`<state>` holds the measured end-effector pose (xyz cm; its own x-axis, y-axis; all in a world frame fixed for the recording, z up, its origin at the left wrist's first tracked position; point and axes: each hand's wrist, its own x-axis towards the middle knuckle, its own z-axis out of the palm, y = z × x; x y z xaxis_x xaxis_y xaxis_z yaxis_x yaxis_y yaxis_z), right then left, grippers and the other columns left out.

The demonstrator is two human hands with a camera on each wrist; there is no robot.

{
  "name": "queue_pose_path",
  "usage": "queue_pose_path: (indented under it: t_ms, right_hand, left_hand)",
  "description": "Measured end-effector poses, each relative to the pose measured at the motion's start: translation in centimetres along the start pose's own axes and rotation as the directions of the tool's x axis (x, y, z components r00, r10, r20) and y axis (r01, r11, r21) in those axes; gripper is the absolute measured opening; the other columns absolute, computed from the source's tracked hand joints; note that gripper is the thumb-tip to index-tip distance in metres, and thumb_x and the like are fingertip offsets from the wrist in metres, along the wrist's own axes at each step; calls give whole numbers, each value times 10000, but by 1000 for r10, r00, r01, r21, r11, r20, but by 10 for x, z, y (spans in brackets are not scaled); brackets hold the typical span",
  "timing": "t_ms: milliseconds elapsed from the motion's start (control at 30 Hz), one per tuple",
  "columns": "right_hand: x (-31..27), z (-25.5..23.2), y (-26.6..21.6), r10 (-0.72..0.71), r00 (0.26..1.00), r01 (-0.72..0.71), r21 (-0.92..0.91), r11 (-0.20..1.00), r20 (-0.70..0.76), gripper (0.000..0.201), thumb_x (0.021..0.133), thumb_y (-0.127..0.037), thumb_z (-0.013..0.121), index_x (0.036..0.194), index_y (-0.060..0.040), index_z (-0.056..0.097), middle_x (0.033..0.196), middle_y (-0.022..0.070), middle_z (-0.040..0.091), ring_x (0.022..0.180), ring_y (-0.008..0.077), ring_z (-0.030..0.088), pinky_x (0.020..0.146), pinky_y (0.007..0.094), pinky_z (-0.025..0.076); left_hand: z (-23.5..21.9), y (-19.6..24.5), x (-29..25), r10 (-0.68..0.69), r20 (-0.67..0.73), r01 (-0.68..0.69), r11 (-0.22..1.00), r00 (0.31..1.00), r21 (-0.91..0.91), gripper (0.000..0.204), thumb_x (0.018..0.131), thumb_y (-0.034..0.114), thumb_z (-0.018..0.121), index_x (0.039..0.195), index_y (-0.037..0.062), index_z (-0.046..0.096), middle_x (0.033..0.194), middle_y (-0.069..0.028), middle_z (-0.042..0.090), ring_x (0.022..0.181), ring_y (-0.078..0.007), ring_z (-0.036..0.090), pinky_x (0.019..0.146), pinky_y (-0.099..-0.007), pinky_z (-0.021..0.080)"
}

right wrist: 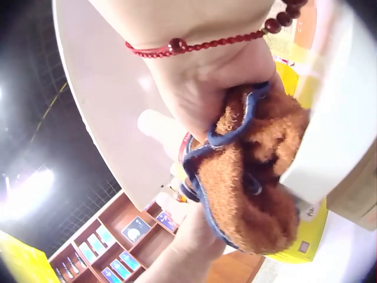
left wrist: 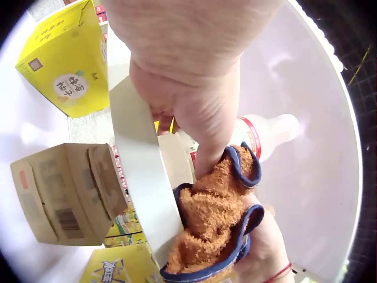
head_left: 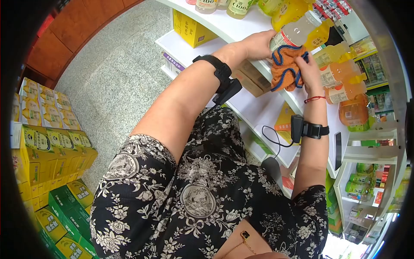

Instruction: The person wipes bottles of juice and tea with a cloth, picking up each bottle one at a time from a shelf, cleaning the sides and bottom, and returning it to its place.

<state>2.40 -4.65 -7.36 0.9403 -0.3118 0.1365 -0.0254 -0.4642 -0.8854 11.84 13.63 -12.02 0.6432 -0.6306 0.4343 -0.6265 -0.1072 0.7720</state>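
Observation:
My left hand [head_left: 260,44] grips a clear bottle [head_left: 297,31] with a white cap and a red-and-white label near its lower end. The bottle leans at the edge of a white shelf. My right hand [head_left: 309,72] holds a bunched orange cloth [head_left: 286,71] with dark blue trim against the bottle's side. In the left wrist view the cloth [left wrist: 209,218] covers part of the bottle [left wrist: 268,137], and the left fingers are mostly hidden behind the palm. The right wrist view shows the right hand [right wrist: 206,88] pinching the folded cloth [right wrist: 235,188].
Several drink bottles [head_left: 338,73] stand along the white shelf [head_left: 235,21]. A phone [head_left: 338,151] lies at its near end. Lower shelves hold a yellow box [head_left: 192,28] and a brown carton [left wrist: 68,194]. Stacked yellow cartons [head_left: 56,146] stand on the floor to the left.

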Motion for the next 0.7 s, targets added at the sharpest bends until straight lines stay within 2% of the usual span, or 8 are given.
queue_pose_path:
  t_ms: [67,133,167,267,400,467,600,700]
  right_hand:
    - [5,-6,-13,-50,998,48,-61,997,-30,378,819,-130,604,1162,6,525,1041,83,618,947,146,584,833,269,462]
    - [0,-6,-37,-187,974,213,236,948,-126,385,812,-121,628,1155,15,518,1015,75,617,912,137,586,799,264,474]
    - [-3,-5,-46,-231,963,259,253,932,-138,460,802,-126,656,1209,14,492,1021,76,618,895,131,584,779,256,475]
    - [-2,-1,-40,-316,928,340,107,934,-197,533,801,-142,666,1267,13,459,1035,82,619,902,131,580,790,252,468]
    - [-8,9,-8,-271,947,247,-146,958,-174,561,811,-195,642,1307,-24,442,1099,106,626,980,173,594,860,293,455]
    - [-11,8,12,-208,977,184,-291,939,-55,536,808,-174,611,1305,-42,458,1110,108,628,1006,185,597,882,300,448]
    - [-14,3,23,-109,994,109,-103,989,8,530,804,-139,587,1309,-41,461,1110,110,627,997,170,597,879,282,450]
    - [-22,-5,17,-72,997,73,-104,992,17,533,802,-122,583,1312,-38,457,1115,107,622,997,153,590,874,274,452]
  left_hand:
    - [-1,3,0,-2,-8,2,1000,1000,-2,656,652,235,765,1202,7,490,1087,-164,619,1020,-273,590,888,-314,447]
    - [-3,6,-1,-14,28,15,999,1000,-33,656,639,244,775,1188,12,500,1072,-163,619,1012,-275,590,891,-318,446]
    - [-3,6,-2,-14,30,15,999,999,-33,656,639,244,775,1188,12,500,1072,-163,619,1012,-275,590,891,-318,446]
    - [-1,5,0,5,13,-5,1000,1000,-14,651,633,266,781,1170,13,512,1082,-167,613,1019,-283,584,897,-326,443]
    - [-1,5,0,29,-29,-27,998,999,63,651,637,308,773,1155,4,519,1094,-187,596,1031,-313,570,906,-344,439]
    - [0,4,2,7,-29,-5,999,1000,44,654,640,319,769,1153,0,518,1097,-194,590,1032,-324,567,907,-348,438]
    - [5,-5,5,18,-52,-11,992,998,127,656,647,329,763,1162,5,517,1101,-200,585,1031,-323,565,904,-349,440]
    - [4,-7,7,9,-10,-8,997,1000,76,651,663,299,750,1193,9,508,1125,-173,585,1039,-279,564,906,-340,437]
